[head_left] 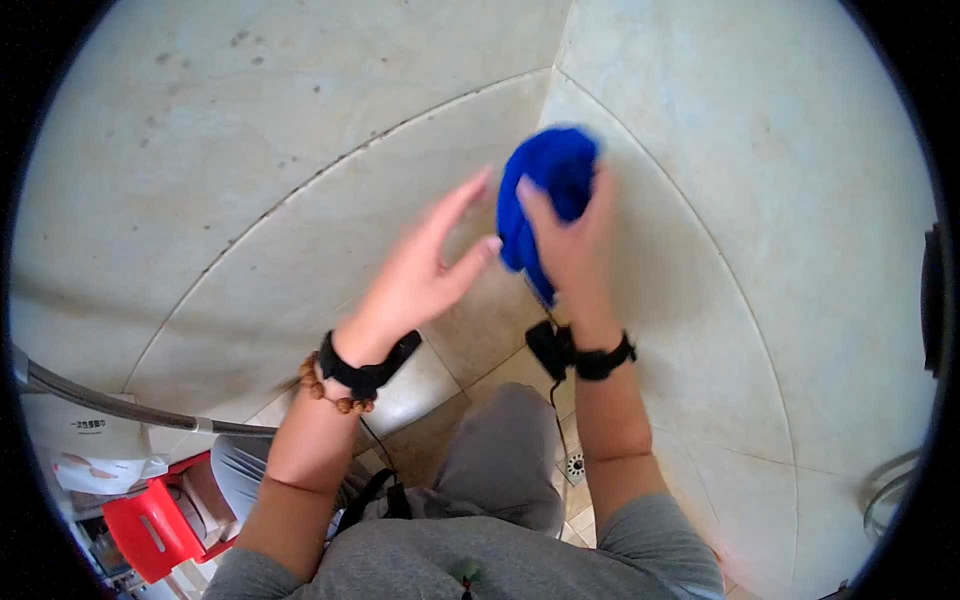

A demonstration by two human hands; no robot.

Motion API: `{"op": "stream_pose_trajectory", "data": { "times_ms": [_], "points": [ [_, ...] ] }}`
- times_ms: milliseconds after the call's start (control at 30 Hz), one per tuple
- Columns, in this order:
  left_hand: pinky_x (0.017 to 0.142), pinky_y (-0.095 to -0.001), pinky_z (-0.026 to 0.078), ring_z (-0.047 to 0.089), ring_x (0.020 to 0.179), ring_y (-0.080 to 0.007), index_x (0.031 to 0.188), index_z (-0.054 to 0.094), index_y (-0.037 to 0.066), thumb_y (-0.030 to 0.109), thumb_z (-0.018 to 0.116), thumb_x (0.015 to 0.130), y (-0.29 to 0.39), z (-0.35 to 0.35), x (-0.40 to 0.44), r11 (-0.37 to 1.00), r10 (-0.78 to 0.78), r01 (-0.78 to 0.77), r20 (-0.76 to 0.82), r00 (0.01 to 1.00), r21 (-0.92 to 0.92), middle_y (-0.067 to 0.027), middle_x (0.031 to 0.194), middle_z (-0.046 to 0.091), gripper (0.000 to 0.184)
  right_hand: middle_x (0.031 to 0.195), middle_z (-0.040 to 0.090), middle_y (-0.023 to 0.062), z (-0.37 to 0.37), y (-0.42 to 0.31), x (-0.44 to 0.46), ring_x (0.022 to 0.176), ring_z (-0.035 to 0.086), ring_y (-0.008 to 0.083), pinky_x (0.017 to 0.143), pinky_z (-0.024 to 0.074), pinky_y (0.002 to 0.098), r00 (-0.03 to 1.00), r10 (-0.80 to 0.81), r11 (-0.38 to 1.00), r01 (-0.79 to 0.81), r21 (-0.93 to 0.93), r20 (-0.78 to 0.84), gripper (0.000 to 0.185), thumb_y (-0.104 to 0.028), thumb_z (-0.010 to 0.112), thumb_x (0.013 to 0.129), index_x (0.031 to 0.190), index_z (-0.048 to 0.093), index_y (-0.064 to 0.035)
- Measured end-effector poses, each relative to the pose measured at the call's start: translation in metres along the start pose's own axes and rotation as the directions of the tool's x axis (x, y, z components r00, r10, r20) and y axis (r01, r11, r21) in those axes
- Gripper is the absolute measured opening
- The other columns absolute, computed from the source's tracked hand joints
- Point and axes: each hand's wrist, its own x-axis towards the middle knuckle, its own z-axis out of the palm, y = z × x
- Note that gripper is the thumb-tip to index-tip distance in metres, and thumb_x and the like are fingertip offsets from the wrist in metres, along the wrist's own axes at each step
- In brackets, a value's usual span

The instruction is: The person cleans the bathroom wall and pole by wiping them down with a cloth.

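Head view, left hand [415, 280]: open, fingers spread, just beside the cloth; contact is unclear
Right hand [577, 245]: gripping the cloth, slightly blurred
Blue cloth [545, 150]: bunched in the right hand, in front of the pale walls' corner [552, 95]
Hose [150, 413]: at left, near a red stool [150, 530]

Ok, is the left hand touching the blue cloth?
Cannot tell: in the head view, the left hand has its thumb right at the edge of the cloth, but blur hides any contact or gap.
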Motion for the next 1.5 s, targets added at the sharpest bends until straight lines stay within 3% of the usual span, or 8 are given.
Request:
{"op": "stream_pose_trajectory", "data": {
  "times_ms": [133, 300, 433, 867, 1067, 1167, 1400, 1500],
  "points": [
    [0.109, -0.0520, 0.024, 0.030, 0.134, -0.0365, 0.138, 0.043, 0.017, 0.001, 0.068, 0.072, 0.051, -0.057, 0.022, 0.580, 0.354, -0.164, -0.066, 0.933, 0.798, -0.0146, 0.144, 0.035, 0.073, 0.113, 0.052, 0.0234, -0.002, -0.039, 0.103, 0.094, 0.056, 0.0375, 0.081, 0.0482, 0.0437, 0.727, -0.577, 0.813, 0.557, -0.170, -0.372, 0.064, -0.015, 0.073, 0.076, 0.125, 0.037, 0.0020],
    [0.112, -0.0458, 0.024, 0.021, 0.138, -0.0353, 0.140, 0.040, 0.021, -0.002, 0.075, 0.061, 0.064, -0.102, 0.012, 0.251, 0.351, 0.097, -0.184, 0.918, 0.963, -0.0133, 0.150, 0.025, 0.090, 0.119, 0.050, 0.0216, 0.054, 0.005, 0.123, 0.100, 0.057, 0.0347, 0.079, 0.0507, 0.0388, 0.579, -0.800, 0.454, 0.413, -0.789, -0.157, 0.052, -0.008, 0.070, 0.074, 0.121, 0.050, -0.0059],
    [0.111, -0.0442, 0.027, 0.024, 0.137, -0.0365, 0.140, 0.041, 0.021, -0.006, 0.075, 0.055, 0.050, -0.116, 0.004, 0.138, 0.345, 0.122, -0.164, 0.924, 0.983, -0.0142, 0.150, 0.026, 0.095, 0.115, 0.051, 0.0226, 0.112, 0.089, 0.096, 0.091, 0.054, 0.0409, 0.072, 0.0492, 0.0485, 0.710, -0.582, 0.773, 0.334, -0.539, -0.395, 0.040, -0.013, 0.063, 0.083, 0.119, 0.047, -0.0020],
    [0.113, -0.0442, 0.023, 0.019, 0.139, -0.0344, 0.141, 0.038, 0.021, -0.003, 0.076, 0.058, 0.036, -0.118, 0.009, 0.080, 0.358, 0.046, -0.072, 0.931, 0.996, -0.0134, 0.151, 0.024, 0.095, 0.130, 0.035, 0.0278, 0.153, 0.268, -0.074, 0.098, 0.053, 0.0476, 0.083, 0.0481, 0.0486, 0.994, 0.091, 0.739, -0.025, -0.673, 0.064, 0.050, -0.013, 0.063, 0.082, 0.125, 0.040, -0.0048],
    [0.112, -0.0435, 0.022, 0.020, 0.139, -0.0336, 0.142, 0.037, 0.021, -0.004, 0.075, 0.059, 0.038, -0.112, 0.008, 0.088, 0.349, 0.104, -0.129, 0.928, 0.991, -0.0134, 0.150, 0.024, 0.095, 0.112, 0.057, 0.0252, 0.177, 0.282, -0.041, 0.099, 0.059, 0.0384, 0.087, 0.0473, 0.0419, 0.644, 0.761, 0.644, -0.764, -0.027, -0.074, 0.028, -0.001, 0.058, 0.078, 0.105, 0.058, 0.0023],
    [0.112, -0.0432, 0.023, 0.023, 0.137, -0.0332, 0.142, 0.037, 0.020, -0.004, 0.075, 0.059, 0.033, -0.117, 0.008, 0.100, 0.390, 0.047, -0.083, 0.917, 0.994, -0.0133, 0.148, 0.028, 0.094, 0.096, 0.063, 0.0104, 0.144, 0.215, 0.001, 0.086, 0.060, 0.0221, 0.076, 0.0486, 0.0343, 0.583, 0.810, 0.399, -0.630, 0.666, 0.067, 0.022, 0.001, 0.050, 0.078, 0.097, 0.061, 0.0049],
    [0.108, -0.0438, 0.030, 0.036, 0.130, -0.0315, 0.141, 0.037, 0.017, 0.004, 0.078, 0.064, 0.028, -0.127, 0.003, 0.057, 0.359, 0.039, -0.057, 0.932, 0.998, -0.0048, 0.144, 0.039, 0.088, 0.121, 0.039, 0.0235, 0.148, 0.110, -0.002, 0.109, 0.045, 0.0358, 0.099, 0.0337, 0.0397, 0.869, -0.013, 0.996, 0.056, 0.073, -0.494, 0.042, -0.012, 0.053, 0.091, 0.129, 0.043, 0.0036],
    [0.108, -0.0430, 0.032, 0.039, 0.129, -0.0295, 0.142, 0.035, 0.017, 0.007, 0.078, 0.066, 0.028, -0.125, 0.006, 0.029, 0.379, 0.022, -0.032, 0.925, 0.999, -0.0065, 0.144, 0.040, 0.087, 0.131, 0.036, 0.0187, 0.182, 0.157, -0.029, 0.109, 0.046, 0.0303, 0.098, 0.0340, 0.0373, 0.735, 0.526, 0.658, -0.034, 0.752, -0.427, 0.039, -0.016, 0.045, 0.096, 0.133, 0.039, -0.0022]
  ]
}}
